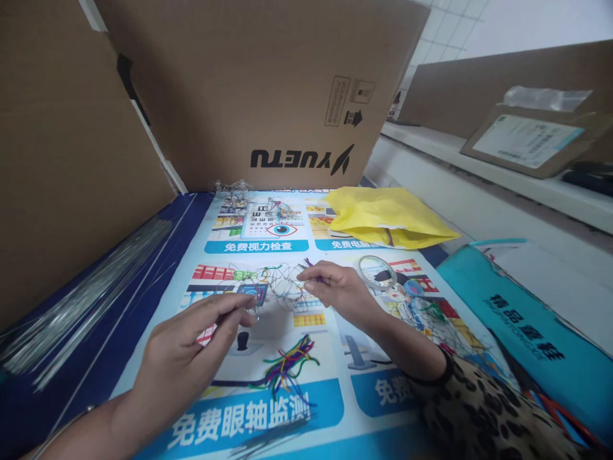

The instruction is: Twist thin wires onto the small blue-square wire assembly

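Observation:
My left hand (184, 348) is at the left of the poster, with its thumb and index finger pinched together; what they hold, if anything, is too small to make out. My right hand (342, 291) pinches a short purple thread (309, 262), whose end sticks up past the fingertips. Between and behind both hands spreads a loose tangle of thin wires (287, 289) with bits of coloured thread in it. A bundle of coloured threads (292, 364) lies on the poster in front of the tangle.
Long thin wires (96, 294) lie at left. A tape roll (377, 273), a yellow pouch (387, 220) and more wire tangles (282, 209) rest on the printed poster (325, 409). Cardboard (230, 83) walls the back; a teal bag (517, 319) lies at right.

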The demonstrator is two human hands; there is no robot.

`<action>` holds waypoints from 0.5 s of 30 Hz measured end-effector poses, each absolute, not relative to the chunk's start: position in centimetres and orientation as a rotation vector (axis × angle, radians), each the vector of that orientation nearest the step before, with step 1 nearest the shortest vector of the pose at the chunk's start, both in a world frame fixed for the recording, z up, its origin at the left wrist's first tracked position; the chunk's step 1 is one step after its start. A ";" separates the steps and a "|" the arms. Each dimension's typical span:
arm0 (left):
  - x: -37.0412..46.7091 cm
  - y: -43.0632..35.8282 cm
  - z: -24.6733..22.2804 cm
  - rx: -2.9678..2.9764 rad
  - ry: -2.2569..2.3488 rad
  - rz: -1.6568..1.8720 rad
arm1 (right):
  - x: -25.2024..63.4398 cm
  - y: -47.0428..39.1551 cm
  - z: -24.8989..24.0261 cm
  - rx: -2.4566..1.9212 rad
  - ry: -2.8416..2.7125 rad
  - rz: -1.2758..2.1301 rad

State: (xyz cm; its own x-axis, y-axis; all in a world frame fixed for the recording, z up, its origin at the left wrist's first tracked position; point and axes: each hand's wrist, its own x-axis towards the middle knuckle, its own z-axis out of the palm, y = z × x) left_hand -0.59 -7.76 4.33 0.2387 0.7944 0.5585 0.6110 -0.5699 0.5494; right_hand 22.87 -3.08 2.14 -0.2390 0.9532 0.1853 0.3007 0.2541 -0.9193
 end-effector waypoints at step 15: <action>-0.7 -7.8 4.0 2.251 1.321 1.212 | 22.9 -3.0 2.0 -1.143 -1.705 1.034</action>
